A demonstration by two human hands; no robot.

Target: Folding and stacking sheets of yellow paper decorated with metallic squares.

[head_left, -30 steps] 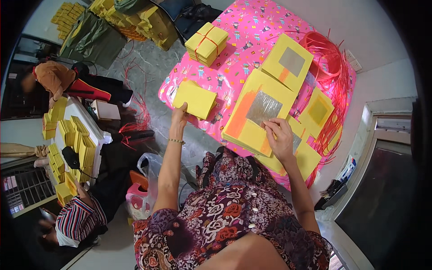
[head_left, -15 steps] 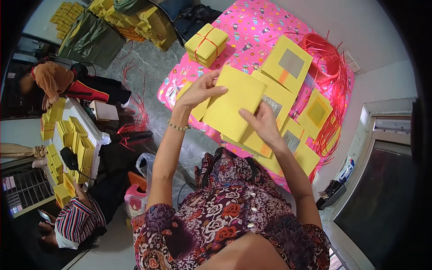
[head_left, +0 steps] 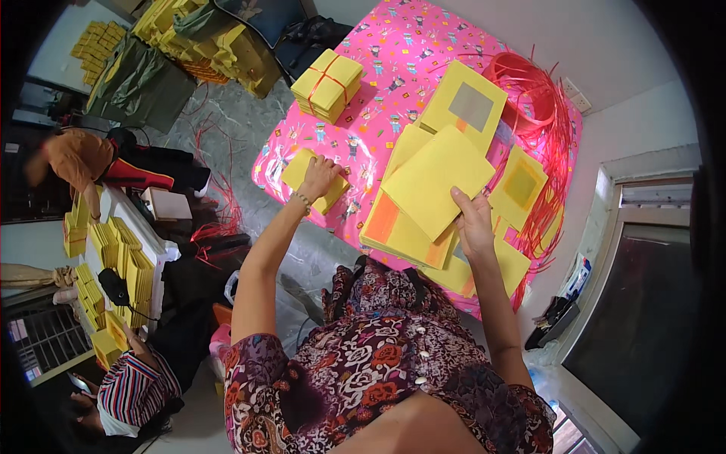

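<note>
One tied bundle (head_left: 327,85) is lying finished; the right hand (head_left: 475,227) is pinching a yellow sheet (head_left: 439,180), the left hand's (head_left: 318,178) fingers are closing on an untied stack (head_left: 302,175).

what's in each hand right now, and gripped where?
Right hand holds a yellow sheet by its near right edge, thumb on top. Left hand rests on the small yellow stack; whether it grips cannot be told.

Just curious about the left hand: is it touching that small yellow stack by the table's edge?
Touching. The head view shows the left hand resting on the small yellow stack.
</note>
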